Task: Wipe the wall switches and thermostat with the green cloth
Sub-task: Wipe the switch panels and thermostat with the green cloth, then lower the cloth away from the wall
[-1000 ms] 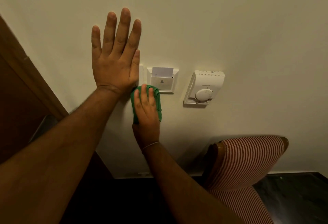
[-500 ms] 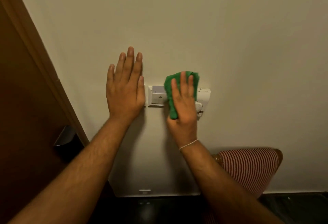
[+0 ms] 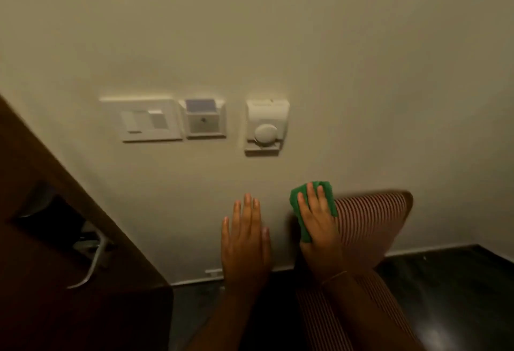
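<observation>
Now both hands have dropped well below the fixtures: the right hand (image 3: 319, 228), fingers flat, presses the cloth (image 3: 311, 206) to the wall, and the left hand (image 3: 246, 236) is open and empty. Switches (image 3: 147, 119) and thermostat (image 3: 265, 128) are uncovered again, so the wiping looks finished.

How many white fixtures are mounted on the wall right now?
3, in a row: the switch plate on the left, the key-card holder touching its right edge, and the thermostat apart, further right. None looks hidden; both hands are lower down.
</observation>
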`<control>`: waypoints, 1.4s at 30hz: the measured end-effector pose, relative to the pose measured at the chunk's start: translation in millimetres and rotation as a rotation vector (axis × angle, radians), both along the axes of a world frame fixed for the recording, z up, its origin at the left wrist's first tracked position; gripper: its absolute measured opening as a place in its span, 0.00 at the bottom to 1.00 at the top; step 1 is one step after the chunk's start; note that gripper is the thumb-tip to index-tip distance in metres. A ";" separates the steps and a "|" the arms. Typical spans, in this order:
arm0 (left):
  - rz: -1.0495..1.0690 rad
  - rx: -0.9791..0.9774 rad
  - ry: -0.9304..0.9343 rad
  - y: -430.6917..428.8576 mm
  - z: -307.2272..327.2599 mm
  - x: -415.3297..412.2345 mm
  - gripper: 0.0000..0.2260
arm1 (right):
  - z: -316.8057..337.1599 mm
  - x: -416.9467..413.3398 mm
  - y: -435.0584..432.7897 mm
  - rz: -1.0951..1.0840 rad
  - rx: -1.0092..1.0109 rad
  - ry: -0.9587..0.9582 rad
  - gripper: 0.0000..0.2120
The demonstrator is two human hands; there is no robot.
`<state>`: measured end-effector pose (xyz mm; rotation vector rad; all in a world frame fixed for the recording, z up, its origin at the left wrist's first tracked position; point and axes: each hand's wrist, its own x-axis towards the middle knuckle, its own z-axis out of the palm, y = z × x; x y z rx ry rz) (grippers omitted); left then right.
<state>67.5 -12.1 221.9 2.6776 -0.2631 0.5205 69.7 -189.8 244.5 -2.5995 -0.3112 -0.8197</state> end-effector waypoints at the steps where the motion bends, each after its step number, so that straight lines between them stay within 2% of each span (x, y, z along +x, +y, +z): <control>1: -0.024 0.008 0.041 -6.2 -13.9 -4.3 0.28 | -20.1 -8.3 -10.5 -0.018 -0.007 0.023 0.36; 5: -0.125 0.011 0.206 -24.8 -78.3 -26.7 0.29 | -101.6 -51.3 -47.2 -0.065 0.030 0.146 0.39; 8: -0.174 0.104 0.269 -34.7 -123.9 -41.2 0.30 | -150.9 -74.6 -69.0 -0.037 0.036 0.303 0.31; 11: -0.193 0.181 0.313 -41.7 -159.7 -51.3 0.31 | -193.6 -93.5 -87.6 -0.047 0.021 0.458 0.27; 15: -0.195 0.213 0.422 -53.7 -208.9 -62.5 0.33 | -258.4 -107.4 -119.4 -0.069 -0.041 0.675 0.33; 18: -0.196 0.232 0.406 -60.5 -245.5 -70.7 0.33 | -300.6 -112.6 -142.9 -0.053 -0.032 0.879 0.36; 21: -0.210 0.252 0.374 -66.1 -279.2 -79.9 0.32 | -333.9 -112.9 -156.4 -0.077 -0.021 0.911 0.32; 27: -0.216 0.300 0.432 -83.5 -324.4 -89.5 0.32 | -385.7 -110.5 -171.9 -0.064 -0.018 1.014 0.43; 33: -0.217 0.326 0.471 -92.9 -339.6 -92.6 0.32 | -418.0 -110.2 -169.5 -0.024 -0.007 1.089 0.44; 38: -0.207 0.343 0.497 -83.6 -343.7 -92.0 0.32 | -425.2 -101.7 -161.5 -0.063 0.124 1.152 0.41; 40: -0.210 0.348 0.504 -79.2 -344.0 -91.9 0.32 | -426.4 -100.2 -161.1 -0.061 0.066 1.163 0.38; 42: -0.213 0.339 0.522 -74.7 -346.2 -93.7 0.32 | -428.8 -102.9 -161.8 -0.043 -0.008 1.188 0.41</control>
